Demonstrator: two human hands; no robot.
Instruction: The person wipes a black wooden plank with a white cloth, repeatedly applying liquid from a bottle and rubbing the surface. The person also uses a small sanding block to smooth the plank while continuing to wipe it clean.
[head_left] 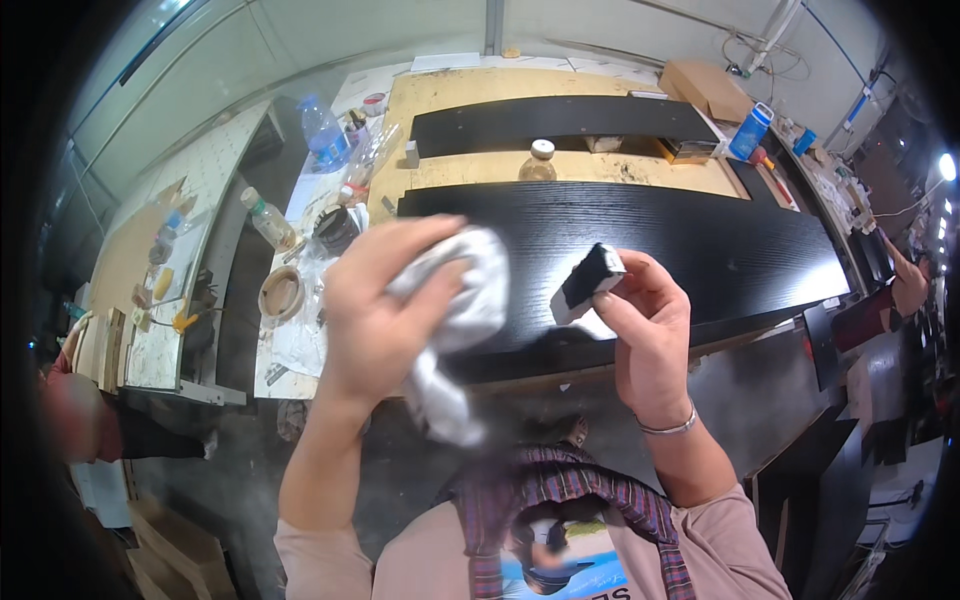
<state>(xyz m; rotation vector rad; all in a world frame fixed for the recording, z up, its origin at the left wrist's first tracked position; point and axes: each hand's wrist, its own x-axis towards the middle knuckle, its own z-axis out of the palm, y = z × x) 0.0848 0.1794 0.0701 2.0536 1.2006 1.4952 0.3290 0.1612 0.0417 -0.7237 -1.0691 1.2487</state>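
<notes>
A white cloth (478, 285) is bunched in the left hand (378, 310), the thumb and fingers clamped on it; both are blurred, and the cloth's loose end hangs down at the near side of the bench. Just beside it, a small black-and-pale block (588, 282) is tilted in the right hand (648, 325), pinched between the thumb and fingers. Cloth and block are apart. A metal bracelet (672, 425) circles the right wrist.

Behind the hands, a long black wood-grain panel (690, 235) lies flat along the bench's near side, light glaring off its right end. A capped clear bottle (538, 168) of brownish contents stands between it and a second black panel (560, 122) farther back. The yellowish bench top (450, 92) shows around them.

To the left of the panels are a pale ring-shaped roll (282, 292), a dark container (337, 230), a greenish bottle (268, 220) with a pale cap and a large clear bluish bottle (325, 138). Toward the far right are a cardboard box (705, 90) and a blue bottle (752, 130). Another person's forearm (908, 285) shows at the right rim, beyond the bench.
</notes>
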